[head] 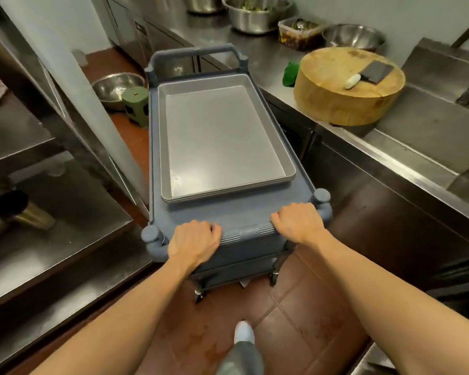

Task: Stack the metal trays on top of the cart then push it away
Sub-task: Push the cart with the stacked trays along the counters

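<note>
Trays (222, 139) lie nested in a low stack on the cart (303, 185) top, middle of the frame, flat inside its raised rim, which should keep them from sliding. Both hands are clamped on the near handle (248, 231), left hand (194, 239) and right hand (298, 223) apart toward its ends, likely to steer evenly. Stacking looks done; pushing remains. The aisle ahead is narrow: a green stool (136, 105) and a metal bowl (117, 86) sit on the floor at upper left, and the table (390, 147) with a chopping block (348, 86) runs close along the right.
</note>
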Demonstrator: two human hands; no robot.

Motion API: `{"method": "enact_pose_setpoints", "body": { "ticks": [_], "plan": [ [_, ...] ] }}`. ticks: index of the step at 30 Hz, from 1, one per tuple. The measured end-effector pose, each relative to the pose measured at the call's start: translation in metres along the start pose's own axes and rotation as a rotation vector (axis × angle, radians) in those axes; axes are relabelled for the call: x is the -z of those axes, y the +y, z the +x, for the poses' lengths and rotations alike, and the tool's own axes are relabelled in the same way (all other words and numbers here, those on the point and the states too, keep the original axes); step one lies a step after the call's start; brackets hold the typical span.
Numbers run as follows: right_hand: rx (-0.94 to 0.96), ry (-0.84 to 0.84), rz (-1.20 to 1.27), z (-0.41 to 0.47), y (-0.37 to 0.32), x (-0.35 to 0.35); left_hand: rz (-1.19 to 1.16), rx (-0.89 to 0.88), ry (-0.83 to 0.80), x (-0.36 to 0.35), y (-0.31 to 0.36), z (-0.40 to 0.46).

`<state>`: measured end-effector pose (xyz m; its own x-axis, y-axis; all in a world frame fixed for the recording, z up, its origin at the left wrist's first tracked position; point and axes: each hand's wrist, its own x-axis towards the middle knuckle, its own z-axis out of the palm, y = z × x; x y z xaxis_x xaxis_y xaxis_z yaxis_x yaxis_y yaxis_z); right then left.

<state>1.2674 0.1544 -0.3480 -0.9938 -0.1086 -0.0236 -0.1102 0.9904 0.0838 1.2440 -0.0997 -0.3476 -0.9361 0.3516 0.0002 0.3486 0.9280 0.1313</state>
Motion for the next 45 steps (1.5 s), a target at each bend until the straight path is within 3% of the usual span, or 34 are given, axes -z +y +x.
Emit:
{"method": "enact_pose_setpoints", "body": {
  "ticks": [6, 15, 27, 34, 45],
  "plan": [
    [0.165, 0.025, -0.117, 0.066, 0.052, -0.003, -0.013, 0.089, 0.026, -0.006, 0.021, 0.064],
    [0.095, 0.018, 0.044, 0.165, 0.096, 0.0, 0.008, 0.184, 0.044, -0.008, 0.021, 0.154],
    [0.411, -0.046, -0.078, 0.335, 0.164, 0.007, 0.013, 0.348, 0.074, -0.01, 0.015, 0.309],
    [0.265, -0.094, 0.079, 0.433, 0.188, 0.008, 0.04, 0.411, 0.067, -0.009, 0.003, 0.396],
    [0.297, -0.033, 0.102, 0.601, 0.194, 0.004, 0.037, 0.429, 0.092, 0.002, -0.059, 0.535]
  ]
}}
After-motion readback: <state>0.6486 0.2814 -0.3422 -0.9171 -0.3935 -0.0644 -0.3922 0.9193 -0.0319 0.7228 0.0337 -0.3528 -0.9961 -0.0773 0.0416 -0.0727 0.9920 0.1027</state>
